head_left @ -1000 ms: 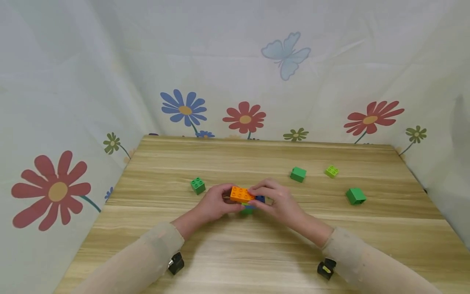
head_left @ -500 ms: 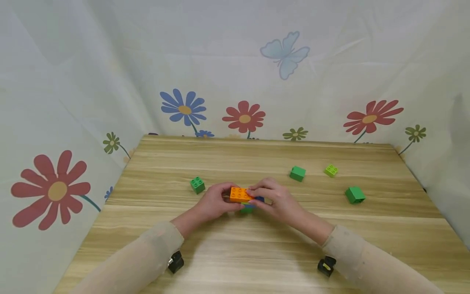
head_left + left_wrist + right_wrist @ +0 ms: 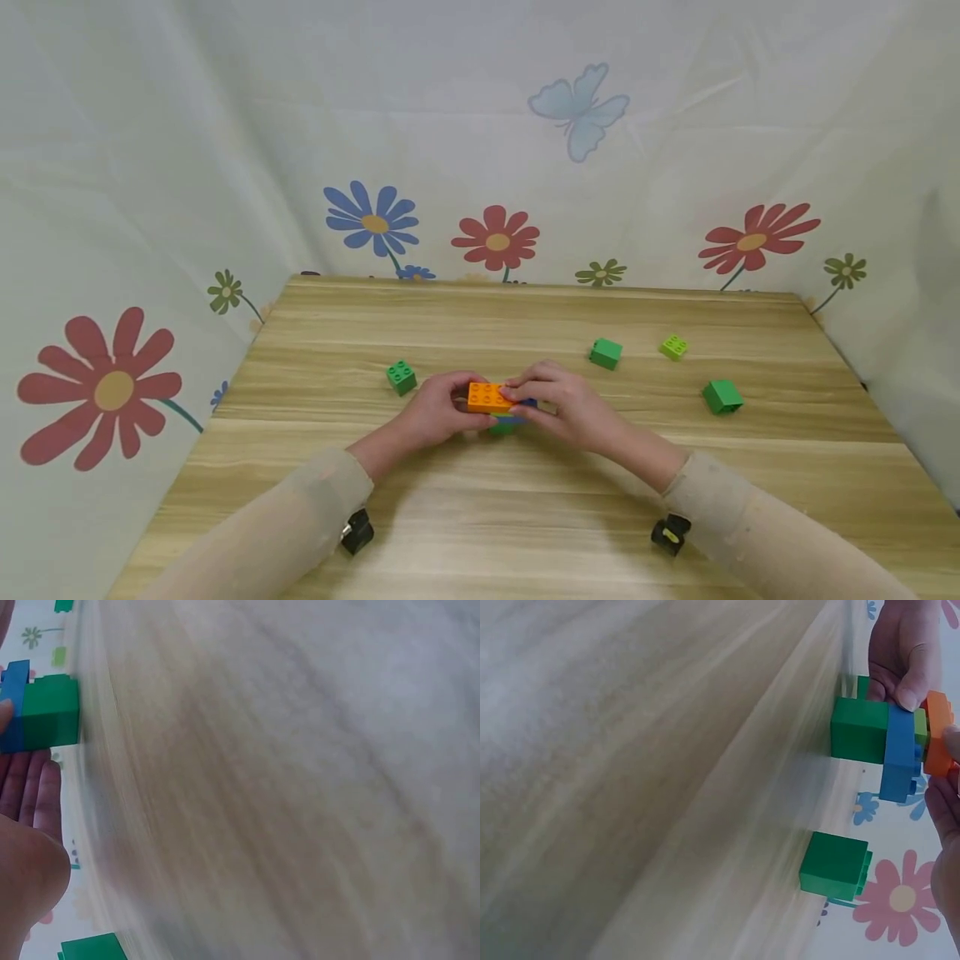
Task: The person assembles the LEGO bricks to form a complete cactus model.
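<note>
A small stack of toy building bricks stands mid-table between both hands. In the right wrist view its bottom is a green brick (image 3: pixel 859 729), with a longer blue brick (image 3: pixel 898 750) on it and a thin lime brick (image 3: pixel 920 726) above. An orange brick (image 3: pixel 486 398) tops the stack, slightly tilted over the lime one. My left hand (image 3: pixel 435 412) holds the stack from the left, thumb against the blue brick. From the right, my right hand (image 3: pixel 576 408) pinches the orange brick, a finger on its top. The fingers partly hide the blue brick in the head view.
Loose on the wooden table (image 3: pixel 450 517) lie a green brick (image 3: pixel 401 378) left of the stack, and a green brick (image 3: pixel 606 354), a lime brick (image 3: pixel 674 347) and another green brick (image 3: pixel 723 397) to the right. A flowered curtain (image 3: pixel 420 125) rises behind the table's far edge.
Both hands keep their hold on the stack almost unmoved. The head view has shifted very slightly, and a little less of the blue brick's right end shows.
</note>
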